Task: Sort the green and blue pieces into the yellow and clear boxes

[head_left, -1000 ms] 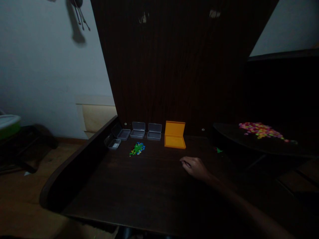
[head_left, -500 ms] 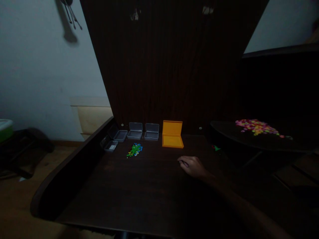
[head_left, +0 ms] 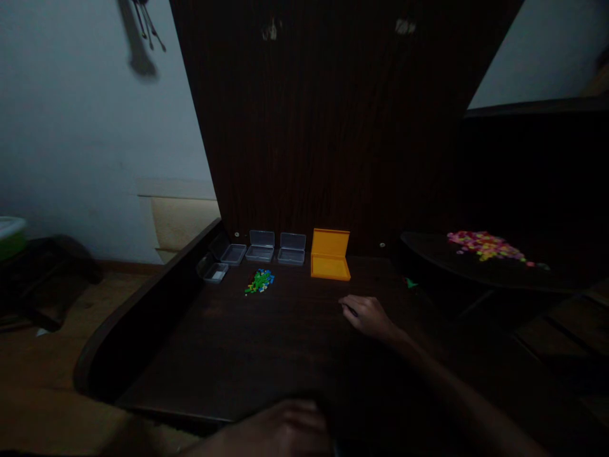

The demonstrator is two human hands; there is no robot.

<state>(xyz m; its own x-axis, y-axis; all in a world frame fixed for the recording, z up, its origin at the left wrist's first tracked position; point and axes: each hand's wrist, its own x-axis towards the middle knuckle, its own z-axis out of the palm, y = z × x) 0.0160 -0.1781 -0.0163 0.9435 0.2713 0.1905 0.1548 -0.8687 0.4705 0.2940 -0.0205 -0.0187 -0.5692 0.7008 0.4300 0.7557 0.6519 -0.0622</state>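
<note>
Two hands, five open boxes

A yellow-orange rectangular box lies flat and open, its lid standing up at twelve o'clock, while a loose, low heap of small green, blue, yellow and white pieces spreads at the box's eight o'clock.

A dark wooden panel rises beside a pale wall, all dimly lit.

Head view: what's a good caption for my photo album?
Right hand near an open orange box, colourful pieces farther left.
</note>
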